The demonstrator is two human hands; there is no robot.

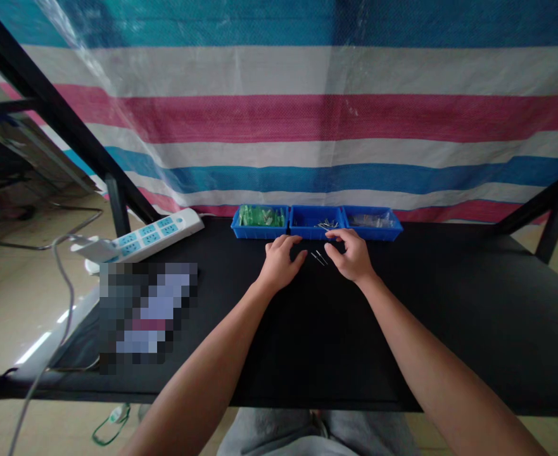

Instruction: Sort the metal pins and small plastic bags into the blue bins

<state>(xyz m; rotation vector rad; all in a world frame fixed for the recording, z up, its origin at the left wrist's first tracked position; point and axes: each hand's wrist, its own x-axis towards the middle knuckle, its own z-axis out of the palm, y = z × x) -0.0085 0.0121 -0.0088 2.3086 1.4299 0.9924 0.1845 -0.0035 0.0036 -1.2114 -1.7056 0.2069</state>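
Two thin silver metal pins [319, 258] lie on the black tabletop between my hands. To their left is my left hand [279, 263], fingers curved and thumb apart from the index finger, holding nothing I can see. My right hand [352, 254] is on their other side, thumb and index finger apart, nothing visible between them. Just beyond my fingertips stands the middle blue bin [302, 232], with several small silver metal pieces [327, 224] at its right side. My right index fingertip is close to this bin's front edge.
The left blue bin [238, 234] holds a green plastic bag [259, 216]; the right blue bin [393, 235] holds clear plastic bags [371, 220]. A white power strip [150, 237] and a blurred-out object [150, 316] lie on the left of the black table [473, 316]. Behind hangs a striped sheet [279, 120].
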